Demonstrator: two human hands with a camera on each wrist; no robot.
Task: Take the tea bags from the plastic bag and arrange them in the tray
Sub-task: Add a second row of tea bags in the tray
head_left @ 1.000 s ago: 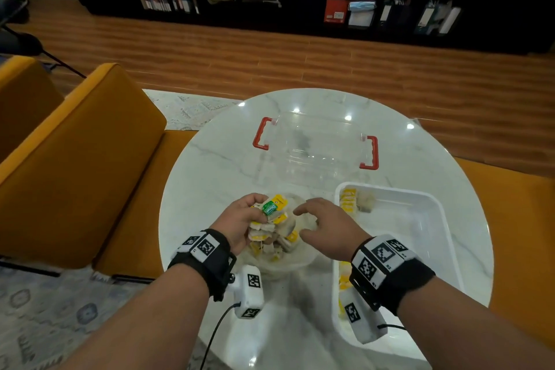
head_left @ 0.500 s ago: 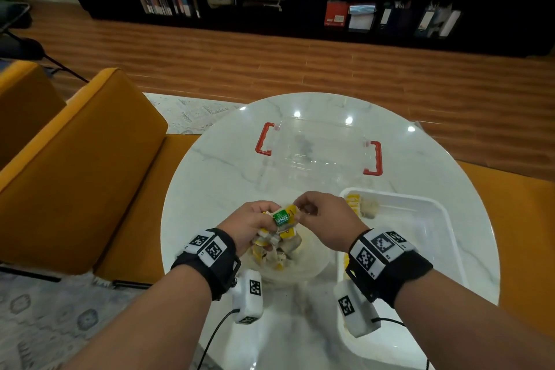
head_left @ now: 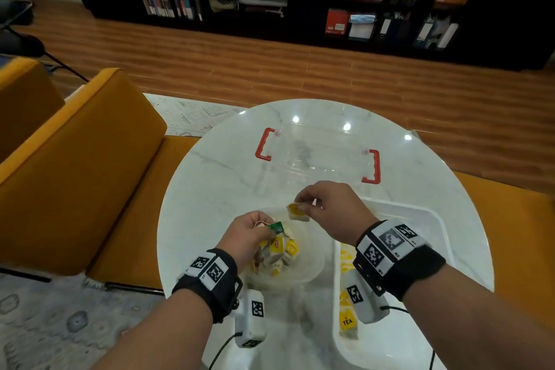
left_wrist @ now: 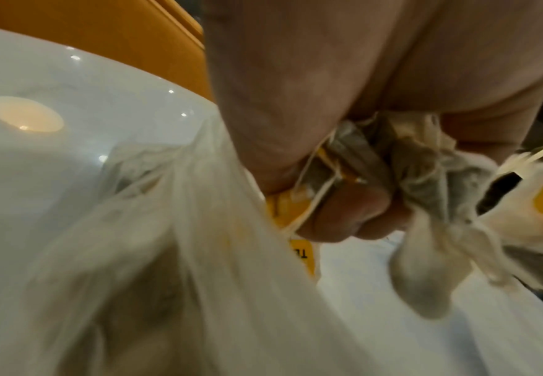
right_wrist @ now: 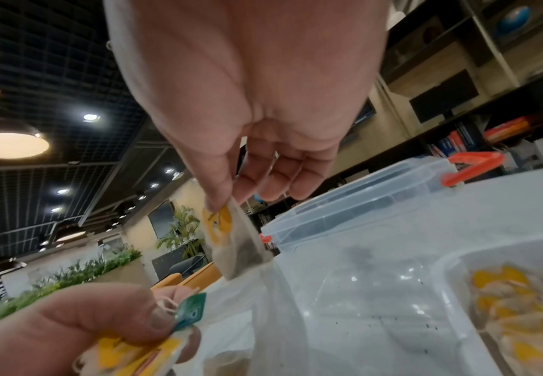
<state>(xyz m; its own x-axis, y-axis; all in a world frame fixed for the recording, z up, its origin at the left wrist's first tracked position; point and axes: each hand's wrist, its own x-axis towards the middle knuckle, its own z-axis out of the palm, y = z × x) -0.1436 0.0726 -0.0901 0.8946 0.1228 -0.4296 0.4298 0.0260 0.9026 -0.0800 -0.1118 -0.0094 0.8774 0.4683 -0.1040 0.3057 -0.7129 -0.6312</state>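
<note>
1. My left hand (head_left: 250, 234) grips a bunch of tea bags (head_left: 277, 252) over the open plastic bag (head_left: 303, 272); its fingers (left_wrist: 344, 216) are curled round strings and paper, and a green tag (head_left: 277, 227) sticks out at its thumb.
2. My right hand (head_left: 329, 209) is raised at 1 o'clock from the left hand. Thumb and forefinger pinch one yellow-tagged tea bag (head_left: 297, 212) by its top edge; the other fingers (right_wrist: 283, 175) are loosely bent. In the right wrist view the bag (right_wrist: 234, 241) hangs free, clear of the bunch.
3. The plastic bag lies crumpled on the white tabletop (head_left: 210, 189) between the hands and my body.
4. The white tray (head_left: 432, 219) sits at 3 o'clock from the plastic bag, just beside it. Yellow-tagged tea bags already lie along its near left wall (head_left: 347, 321), partly hidden by my right wrist.
5. A clear box with red handles (head_left: 318, 159) stands at 12 o'clock from the hands, near the tray's far corner.
6. An orange sofa (head_left: 75, 159) borders the tabletop at 9 o'clock.
</note>
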